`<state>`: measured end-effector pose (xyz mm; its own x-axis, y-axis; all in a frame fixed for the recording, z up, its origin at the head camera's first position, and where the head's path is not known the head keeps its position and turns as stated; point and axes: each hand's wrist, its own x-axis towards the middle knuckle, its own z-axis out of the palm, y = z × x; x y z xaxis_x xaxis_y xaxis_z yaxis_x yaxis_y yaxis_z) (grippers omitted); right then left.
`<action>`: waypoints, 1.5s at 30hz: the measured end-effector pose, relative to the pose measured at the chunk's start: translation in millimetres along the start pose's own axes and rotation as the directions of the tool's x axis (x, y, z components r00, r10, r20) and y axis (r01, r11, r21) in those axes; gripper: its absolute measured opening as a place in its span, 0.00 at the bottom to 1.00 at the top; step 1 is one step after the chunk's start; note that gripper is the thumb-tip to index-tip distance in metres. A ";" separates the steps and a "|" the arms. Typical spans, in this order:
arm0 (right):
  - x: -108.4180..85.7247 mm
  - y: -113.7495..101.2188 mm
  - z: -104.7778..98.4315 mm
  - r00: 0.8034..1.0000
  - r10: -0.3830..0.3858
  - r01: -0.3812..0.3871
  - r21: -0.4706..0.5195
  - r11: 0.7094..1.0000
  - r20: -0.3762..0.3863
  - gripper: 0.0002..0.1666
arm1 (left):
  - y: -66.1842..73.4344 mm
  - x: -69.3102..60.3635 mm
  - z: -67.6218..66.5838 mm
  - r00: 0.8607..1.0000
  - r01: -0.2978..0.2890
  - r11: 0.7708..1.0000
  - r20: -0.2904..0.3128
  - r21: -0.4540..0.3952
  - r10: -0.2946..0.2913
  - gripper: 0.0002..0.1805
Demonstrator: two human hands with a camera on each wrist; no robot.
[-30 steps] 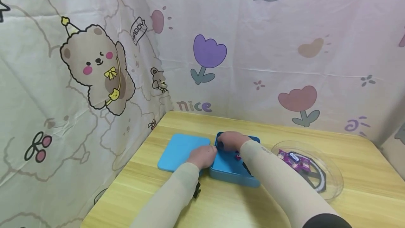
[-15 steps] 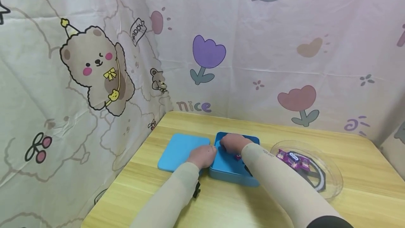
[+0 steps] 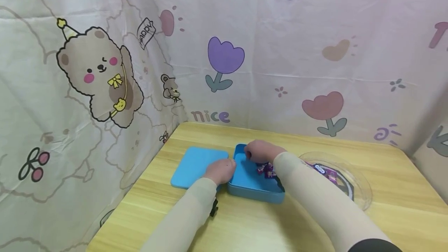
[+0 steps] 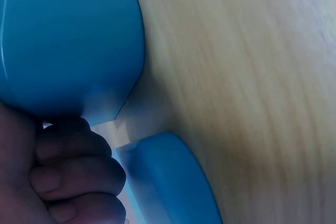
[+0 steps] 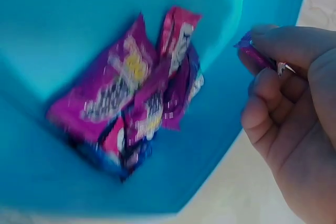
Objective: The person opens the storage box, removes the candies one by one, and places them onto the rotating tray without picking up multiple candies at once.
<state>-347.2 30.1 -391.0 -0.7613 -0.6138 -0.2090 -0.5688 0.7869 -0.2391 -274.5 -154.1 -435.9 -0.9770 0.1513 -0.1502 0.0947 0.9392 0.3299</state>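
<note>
My left hand (image 3: 220,171) holds the left rim of an open blue box (image 3: 257,194); its fingers (image 4: 79,174) are curled against the box wall (image 4: 68,40) in the left wrist view. Over the box's far part, my right hand (image 3: 262,151) pinches a small purple-wrapped candy (image 5: 257,59) between thumb and fingers. Several wrapped candies (image 3: 269,170) lie together inside the box. The right wrist view shows a larger purple packet (image 5: 110,87) and a pink stick-shaped one (image 5: 178,32) among them. The right forearm covers part of the box's right side.
A flat blue lid (image 3: 197,166) lies left of the box. To the right stands a clear round plate (image 3: 365,201) bearing purple packets (image 3: 330,175), partly behind my right sleeve. A patterned cloth (image 3: 266,100) hangs behind the wooden table (image 3: 395,182).
The right hand has risen and moved right from deep in the box, now showing a candy between its fingers. More candies in the box are visible. The head view has shifted slightly right.
</note>
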 end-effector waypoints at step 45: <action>-152.6 161.2 -3.7 0.980 0.127 -0.123 0.035 0.992 -0.156 0.10 | -3.5 -2.7 0.0 1.000 -0.010 0.998 -0.007 -0.058 0.010 0.29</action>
<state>-323.8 250.9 -394.1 -0.8666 -0.4913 -0.0872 -0.4593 0.8538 -0.2450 -272.2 -157.8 -436.6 -0.9773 0.1584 -0.1407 0.0934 0.9181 0.3851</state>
